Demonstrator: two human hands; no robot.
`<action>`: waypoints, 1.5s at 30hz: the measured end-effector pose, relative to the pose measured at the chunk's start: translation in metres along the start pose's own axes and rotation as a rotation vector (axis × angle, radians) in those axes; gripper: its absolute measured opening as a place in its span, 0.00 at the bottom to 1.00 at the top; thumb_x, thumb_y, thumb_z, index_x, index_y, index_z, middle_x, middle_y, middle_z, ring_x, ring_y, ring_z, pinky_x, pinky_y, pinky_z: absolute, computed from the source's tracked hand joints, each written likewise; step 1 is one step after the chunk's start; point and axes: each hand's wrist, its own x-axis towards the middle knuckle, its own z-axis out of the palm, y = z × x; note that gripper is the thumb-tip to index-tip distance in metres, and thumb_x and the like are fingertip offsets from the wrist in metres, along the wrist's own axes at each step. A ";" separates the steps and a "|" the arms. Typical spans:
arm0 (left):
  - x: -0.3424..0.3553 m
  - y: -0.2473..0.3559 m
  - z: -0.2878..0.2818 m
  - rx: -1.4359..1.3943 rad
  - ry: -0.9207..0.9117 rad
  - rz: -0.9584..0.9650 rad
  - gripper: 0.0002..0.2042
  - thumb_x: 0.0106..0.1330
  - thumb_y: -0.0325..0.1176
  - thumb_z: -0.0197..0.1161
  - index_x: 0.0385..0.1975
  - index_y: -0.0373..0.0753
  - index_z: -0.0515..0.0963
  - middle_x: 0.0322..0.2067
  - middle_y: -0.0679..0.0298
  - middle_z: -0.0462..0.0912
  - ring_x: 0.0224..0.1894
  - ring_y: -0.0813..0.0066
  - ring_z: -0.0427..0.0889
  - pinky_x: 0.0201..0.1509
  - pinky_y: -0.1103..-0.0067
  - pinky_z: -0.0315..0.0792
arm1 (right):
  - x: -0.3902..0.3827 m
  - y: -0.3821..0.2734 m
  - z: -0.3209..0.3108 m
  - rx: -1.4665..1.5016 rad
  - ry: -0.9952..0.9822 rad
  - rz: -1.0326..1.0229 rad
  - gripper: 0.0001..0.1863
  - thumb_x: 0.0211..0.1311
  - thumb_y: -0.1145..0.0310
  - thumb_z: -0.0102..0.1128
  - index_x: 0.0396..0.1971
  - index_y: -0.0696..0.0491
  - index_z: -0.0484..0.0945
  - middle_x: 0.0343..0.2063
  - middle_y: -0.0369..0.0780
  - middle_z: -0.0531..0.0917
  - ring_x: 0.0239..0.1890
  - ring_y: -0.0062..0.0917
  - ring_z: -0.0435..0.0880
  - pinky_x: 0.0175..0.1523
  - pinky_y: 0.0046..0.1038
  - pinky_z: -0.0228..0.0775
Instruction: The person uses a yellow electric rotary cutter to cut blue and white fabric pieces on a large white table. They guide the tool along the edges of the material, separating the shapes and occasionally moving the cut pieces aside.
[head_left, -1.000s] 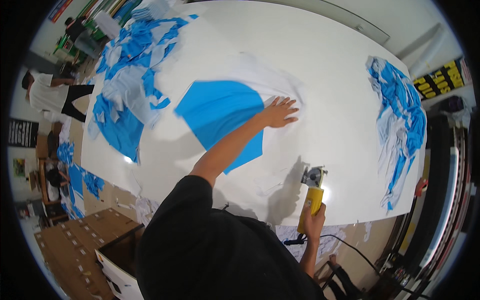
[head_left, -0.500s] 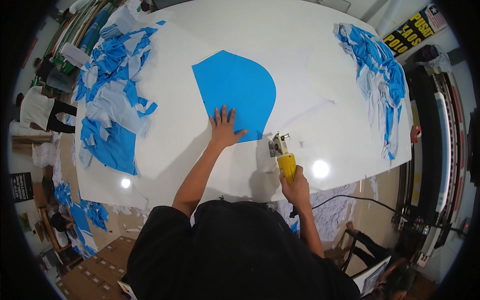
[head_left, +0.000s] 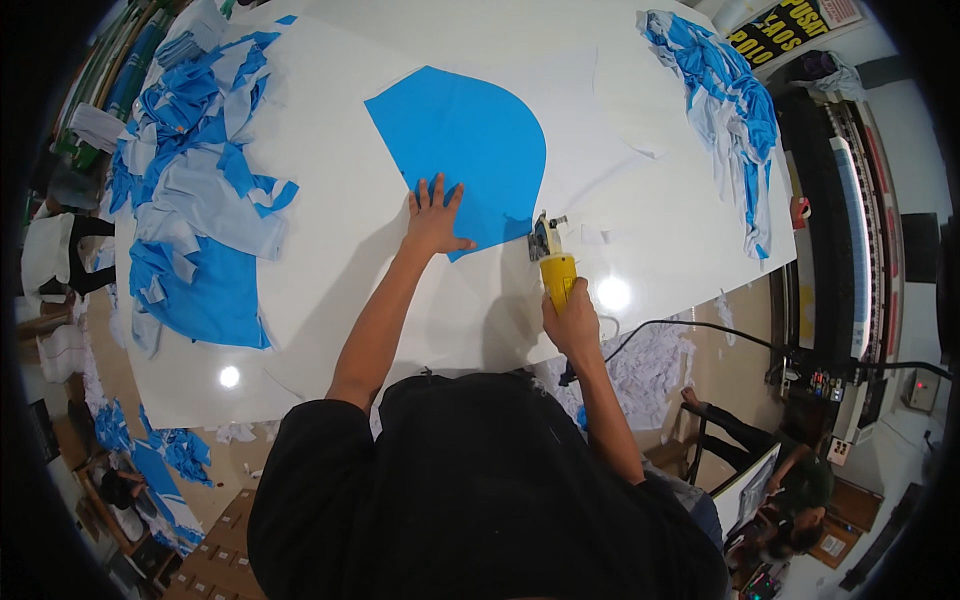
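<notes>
A blue fabric piece (head_left: pixel 470 140) with one rounded side lies flat on the white table (head_left: pixel 330 150). My left hand (head_left: pixel 434 222) rests on its near left part, fingers spread and palm down. Gripped in my right hand (head_left: pixel 572 325) is a yellow handheld electric rotary cutter (head_left: pixel 558 270). The cutter's metal head and blade are at the fabric's near right corner; whether the blade touches the cloth I cannot tell. A black cord (head_left: pixel 690 323) trails off to the right beyond my right hand.
Crumpled blue and white fabric (head_left: pixel 200 170) is heaped along the table's left side. Another such heap (head_left: pixel 725 100) hangs near the right edge. Paper scraps (head_left: pixel 645 365) lie on the floor, and a long roller machine (head_left: pixel 850 220) stands at right. Other people are at both sides.
The whole view has shifted, so the table sits higher in it. My right hand has brought the cutter's head closer to the fabric's near right corner. My left hand stays on the cloth.
</notes>
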 end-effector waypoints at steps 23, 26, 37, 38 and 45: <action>-0.006 0.002 -0.003 -0.045 0.040 -0.012 0.65 0.41 0.64 0.82 0.81 0.51 0.50 0.81 0.47 0.36 0.81 0.32 0.30 0.80 0.41 0.34 | 0.076 -0.042 0.019 -0.058 0.103 0.073 0.27 0.66 0.57 0.63 0.46 0.66 0.63 0.34 0.63 0.83 0.37 0.60 0.86 0.42 0.52 0.80; -0.007 0.003 -0.005 -0.047 0.045 -0.011 0.65 0.41 0.64 0.82 0.81 0.51 0.51 0.81 0.47 0.37 0.81 0.32 0.30 0.80 0.41 0.34 | 0.096 -0.042 0.015 -0.068 0.119 0.057 0.27 0.65 0.57 0.63 0.46 0.65 0.63 0.34 0.63 0.83 0.36 0.60 0.86 0.42 0.52 0.81; -0.006 0.003 -0.003 -0.045 0.052 -0.021 0.65 0.41 0.64 0.82 0.80 0.52 0.52 0.81 0.47 0.38 0.81 0.32 0.32 0.80 0.41 0.36 | 0.167 -0.032 -0.017 -0.106 0.050 -0.019 0.28 0.65 0.56 0.63 0.47 0.65 0.63 0.36 0.64 0.84 0.39 0.59 0.87 0.45 0.51 0.82; -0.005 0.004 -0.005 -0.042 0.043 -0.021 0.65 0.41 0.63 0.82 0.80 0.52 0.52 0.81 0.47 0.37 0.81 0.32 0.32 0.80 0.41 0.36 | 0.173 -0.032 -0.021 -0.099 0.037 -0.023 0.28 0.64 0.56 0.63 0.47 0.65 0.63 0.37 0.64 0.84 0.39 0.59 0.87 0.46 0.51 0.82; -0.006 0.012 -0.017 -0.040 -0.045 -0.063 0.64 0.41 0.62 0.83 0.81 0.52 0.51 0.81 0.47 0.36 0.81 0.34 0.30 0.81 0.42 0.34 | 0.217 -0.023 -0.040 -0.095 -0.032 -0.102 0.28 0.64 0.56 0.63 0.49 0.64 0.63 0.38 0.63 0.84 0.41 0.58 0.86 0.47 0.51 0.81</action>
